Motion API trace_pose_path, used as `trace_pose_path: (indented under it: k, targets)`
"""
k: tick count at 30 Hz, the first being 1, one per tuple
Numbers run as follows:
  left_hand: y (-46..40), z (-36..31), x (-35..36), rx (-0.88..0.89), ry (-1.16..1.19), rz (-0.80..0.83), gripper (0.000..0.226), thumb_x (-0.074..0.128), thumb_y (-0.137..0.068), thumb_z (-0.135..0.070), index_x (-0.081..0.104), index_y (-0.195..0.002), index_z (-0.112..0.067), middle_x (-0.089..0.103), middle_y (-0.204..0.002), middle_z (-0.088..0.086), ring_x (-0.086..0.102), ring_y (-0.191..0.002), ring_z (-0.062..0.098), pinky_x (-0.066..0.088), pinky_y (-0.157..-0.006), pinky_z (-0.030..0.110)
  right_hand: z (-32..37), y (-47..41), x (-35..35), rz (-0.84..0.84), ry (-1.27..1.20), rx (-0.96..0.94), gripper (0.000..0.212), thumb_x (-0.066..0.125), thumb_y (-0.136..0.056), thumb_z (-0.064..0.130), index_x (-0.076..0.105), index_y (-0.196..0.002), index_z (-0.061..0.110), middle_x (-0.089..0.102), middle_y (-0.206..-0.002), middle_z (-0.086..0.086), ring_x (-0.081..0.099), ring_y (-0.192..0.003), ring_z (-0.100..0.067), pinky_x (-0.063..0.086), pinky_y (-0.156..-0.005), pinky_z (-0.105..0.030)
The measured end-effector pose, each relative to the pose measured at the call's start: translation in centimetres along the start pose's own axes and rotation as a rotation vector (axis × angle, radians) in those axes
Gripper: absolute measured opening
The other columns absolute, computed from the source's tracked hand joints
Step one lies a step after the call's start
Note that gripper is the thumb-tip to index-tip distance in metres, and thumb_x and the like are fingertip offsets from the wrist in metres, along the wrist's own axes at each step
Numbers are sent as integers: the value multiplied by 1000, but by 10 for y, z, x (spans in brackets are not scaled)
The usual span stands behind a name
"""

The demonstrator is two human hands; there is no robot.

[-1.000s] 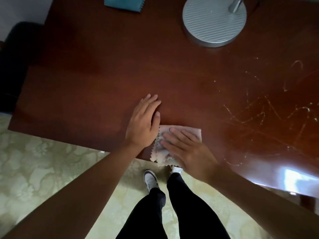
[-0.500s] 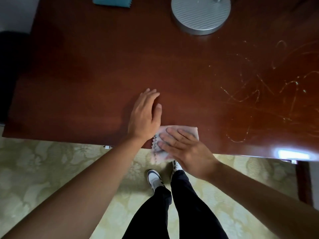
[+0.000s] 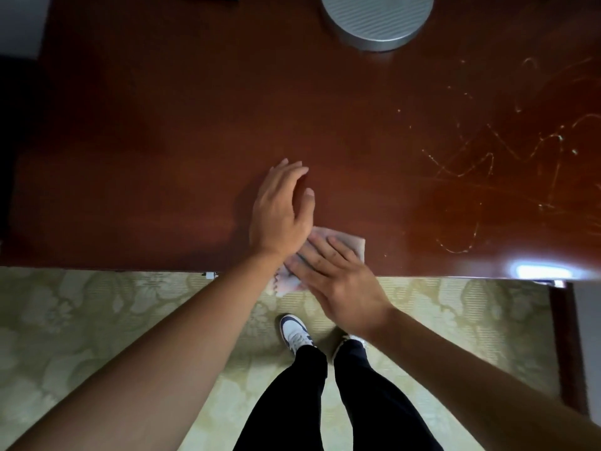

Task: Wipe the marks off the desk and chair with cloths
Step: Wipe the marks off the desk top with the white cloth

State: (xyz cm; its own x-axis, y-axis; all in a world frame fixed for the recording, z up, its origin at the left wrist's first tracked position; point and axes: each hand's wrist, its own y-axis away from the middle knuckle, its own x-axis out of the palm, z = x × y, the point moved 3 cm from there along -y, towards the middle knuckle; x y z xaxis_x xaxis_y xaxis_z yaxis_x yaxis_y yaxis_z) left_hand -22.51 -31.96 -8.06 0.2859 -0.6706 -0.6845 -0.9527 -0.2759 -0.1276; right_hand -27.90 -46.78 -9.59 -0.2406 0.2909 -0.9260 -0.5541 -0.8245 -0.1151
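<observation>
Cloth [image 3: 349,243], pale pink with a zigzag-cut edge, lies at the near edge of the dark wooden bench [image 3: 162,141], one corner hanging over it; its long axis runs slantwise from that corner toward the far right. The right hand [image 3: 338,281] lies flat on it, fingers spread, covering most of it. The left hand [image 3: 281,209] rests open on bare wood just left of the cloth. Pale scribbled marks [image 3: 507,157] lie well to the right.

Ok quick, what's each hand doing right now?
Left hand: open, flat over the desk, holding nothing.
Right hand: open, fingers spread flat, pressing the cloth at the desk edge.
</observation>
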Motion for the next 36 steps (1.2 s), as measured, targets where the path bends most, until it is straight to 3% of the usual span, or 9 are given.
trace_pose_path:
  k: [3,8,14,17,20,27,31,36]
  targets:
    - [-1,2,3,28,-56,14,34,56,-91,-13,64,-122,-2,61,-133,11,47,-134,29,31,-116,45,-30,-13,-14,67,28,-17,49,57,-94,23,49,-142,16,40,-151,-6,31,-144,-27,25,-119,-45]
    - [-1,7,8,45,-123,14,37,49,-96,-18,62,-127,-5,59,-136,9,45,-136,26,28,-119,39,-87,-56,-39,63,28,162,46,46,-102,22,39,-147,16,34,-154,-6,23,-147,-27,21,-120,-46]
    - [-5,5,15,44,-219,-75,34,51,-95,-16,62,-125,-6,63,-131,9,53,-127,26,40,-108,40,-113,-93,-50,156,20,33,43,44,-103,20,42,-145,15,36,-153,-7,24,-147,-27,19,-120,-46]
    - [-17,-1,19,0,-273,-122,34,53,-93,-21,62,-124,-11,62,-128,5,55,-118,25,41,-96,37,-137,-120,-59,211,17,-23,43,43,-103,21,41,-146,16,35,-154,-7,23,-147,-28,17,-121,-45]
    - [-31,-11,31,-61,-327,-121,39,54,-91,-25,58,-129,-15,58,-132,3,52,-120,24,41,-94,38,-168,-140,-67,244,29,-37,44,41,-103,20,38,-148,17,33,-155,-6,20,-148,-27,16,-121,-44]
    - [-62,-36,69,-185,-428,-132,40,49,-93,-25,56,-131,-17,52,-142,6,44,-132,26,37,-106,46,-229,-139,-91,174,10,16,44,41,-104,18,38,-148,17,34,-155,-5,22,-147,-25,19,-120,-45]
    - [-92,-65,104,-202,-423,-163,38,52,-92,-22,59,-129,-14,53,-142,10,44,-134,30,35,-109,50,-251,-92,-110,82,-100,80,45,50,-99,8,45,-143,10,42,-150,-9,32,-143,-28,30,-117,-47]
    - [-113,-83,130,-243,-475,-194,36,50,-97,-25,58,-130,-14,52,-142,11,43,-134,30,32,-112,49,-356,-81,-159,-142,-174,418,49,32,-103,33,37,-148,16,33,-156,0,27,-146,-23,30,-117,-44]
